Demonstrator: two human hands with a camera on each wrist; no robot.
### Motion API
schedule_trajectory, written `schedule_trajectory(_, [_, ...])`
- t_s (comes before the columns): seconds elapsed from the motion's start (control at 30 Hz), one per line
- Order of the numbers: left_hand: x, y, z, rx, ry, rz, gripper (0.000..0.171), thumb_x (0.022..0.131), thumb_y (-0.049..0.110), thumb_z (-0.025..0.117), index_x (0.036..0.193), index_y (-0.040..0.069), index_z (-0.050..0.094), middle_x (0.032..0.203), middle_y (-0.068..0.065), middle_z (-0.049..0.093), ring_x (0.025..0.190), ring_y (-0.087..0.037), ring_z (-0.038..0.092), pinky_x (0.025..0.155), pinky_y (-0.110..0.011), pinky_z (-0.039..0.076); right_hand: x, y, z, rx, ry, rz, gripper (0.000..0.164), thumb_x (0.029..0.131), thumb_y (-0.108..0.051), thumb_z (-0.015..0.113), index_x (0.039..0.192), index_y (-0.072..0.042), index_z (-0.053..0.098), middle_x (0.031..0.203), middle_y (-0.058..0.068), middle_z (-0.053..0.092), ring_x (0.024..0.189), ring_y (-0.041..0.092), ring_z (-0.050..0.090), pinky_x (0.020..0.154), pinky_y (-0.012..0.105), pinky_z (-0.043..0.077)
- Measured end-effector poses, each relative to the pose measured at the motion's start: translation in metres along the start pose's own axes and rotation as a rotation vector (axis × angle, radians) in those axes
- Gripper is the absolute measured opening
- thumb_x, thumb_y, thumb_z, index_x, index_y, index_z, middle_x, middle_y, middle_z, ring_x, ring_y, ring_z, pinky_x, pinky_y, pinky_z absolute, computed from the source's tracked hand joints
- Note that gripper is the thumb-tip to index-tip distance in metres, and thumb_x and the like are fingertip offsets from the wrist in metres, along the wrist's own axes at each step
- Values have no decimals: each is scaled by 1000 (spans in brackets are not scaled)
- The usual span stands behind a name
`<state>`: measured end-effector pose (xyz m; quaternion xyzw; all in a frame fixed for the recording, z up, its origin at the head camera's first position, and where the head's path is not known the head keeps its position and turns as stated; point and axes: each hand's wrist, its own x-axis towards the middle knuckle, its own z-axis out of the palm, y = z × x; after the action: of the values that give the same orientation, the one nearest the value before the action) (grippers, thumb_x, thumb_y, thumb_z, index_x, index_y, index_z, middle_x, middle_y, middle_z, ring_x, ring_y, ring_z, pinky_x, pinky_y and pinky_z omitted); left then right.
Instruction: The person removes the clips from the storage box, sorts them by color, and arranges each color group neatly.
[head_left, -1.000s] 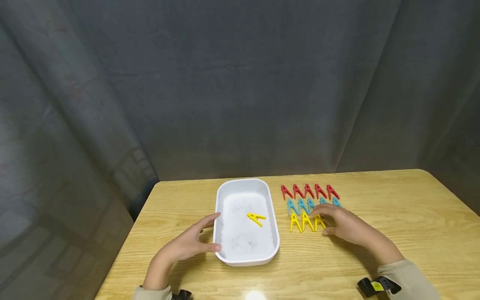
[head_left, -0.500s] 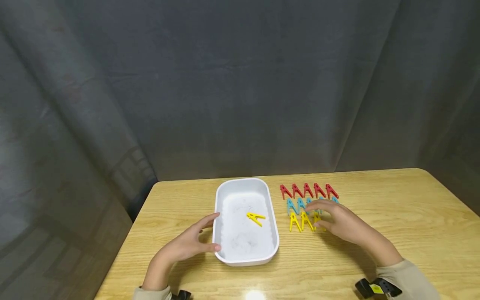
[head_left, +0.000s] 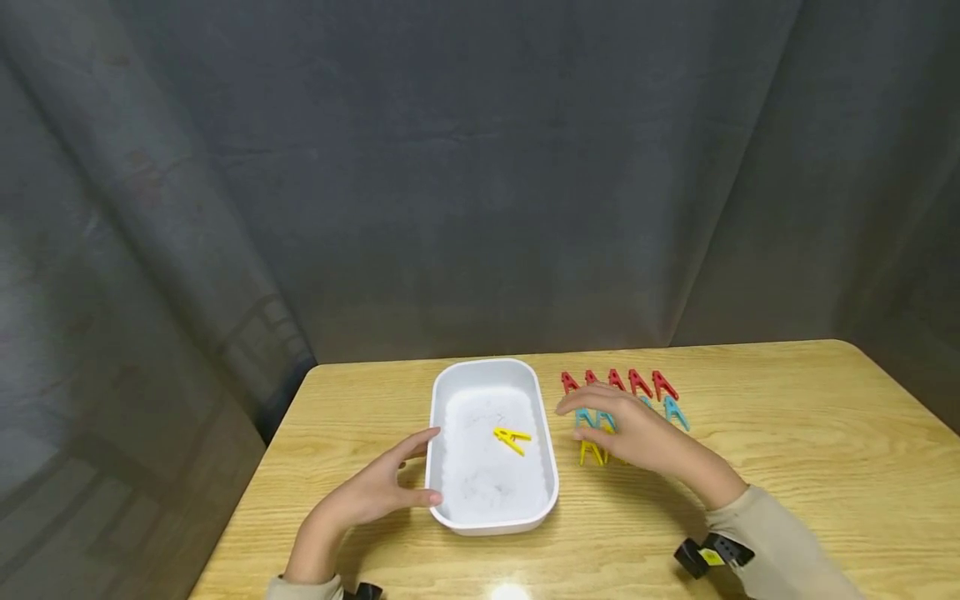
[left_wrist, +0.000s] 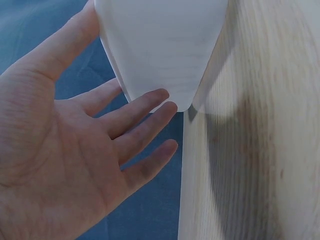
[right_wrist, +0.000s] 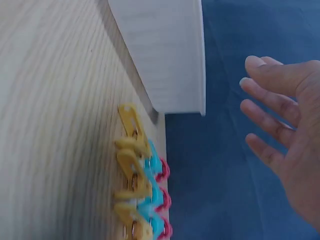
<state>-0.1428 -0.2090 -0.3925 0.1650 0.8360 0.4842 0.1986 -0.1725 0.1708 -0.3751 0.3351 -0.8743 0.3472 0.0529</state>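
A white tray lies on the table with one yellow clothes peg inside. My left hand touches the tray's left side with its thumb and fingers spread. In the left wrist view those fingers lie fairly straight along the outer wall. Over the rows of pegs, to the right of the tray, hovers my right hand. From the right wrist I see nothing between its extended fingers. Below it, three yellow pegs stay on the table, partly hidden in the head view.
Behind the yellow pegs are a row of light-blue pegs and a row of red pegs. The wooden table ends at a grey curtain. A black strap device sits on the right wrist.
My right hand has moved left, from the right end of the yellow row toward the tray, above the pegs. The left hand, tray and pegs have stayed put.
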Motion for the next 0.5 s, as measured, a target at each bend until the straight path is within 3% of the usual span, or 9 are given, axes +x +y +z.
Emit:
schedule_trajectory(0.1, [2, 0, 0, 8, 2, 9, 86, 84, 25, 81, 154, 12, 32, 150, -22, 39, 139, -42, 34, 106, -66, 31, 14, -2, 4, 32, -32, -21, 35, 84, -7, 79, 117, -15, 70, 123, -4, 64, 121, 24, 56, 97, 47, 49])
schedule_trajectory(0.23, [3, 1, -1, 10, 5, 13, 86, 85, 24, 81, 154, 12, 33, 149, -23, 40, 138, -42, 34, 106, -67, 28, 33, -3, 11, 65, -110, -15, 36, 84, -9, 79, 118, -15, 70, 125, -4, 64, 124, 22, 54, 107, 48, 40])
schedule_trajectory(0.5, [4, 3, 0, 2, -2, 16, 86, 85, 23, 80, 154, 11, 32, 151, -22, 38, 139, -42, 34, 105, -64, 34, 62, 1, 33, -46, -305, -44, 34, 85, -11, 79, 118, -14, 71, 121, -8, 63, 121, 19, 54, 102, 43, 45])
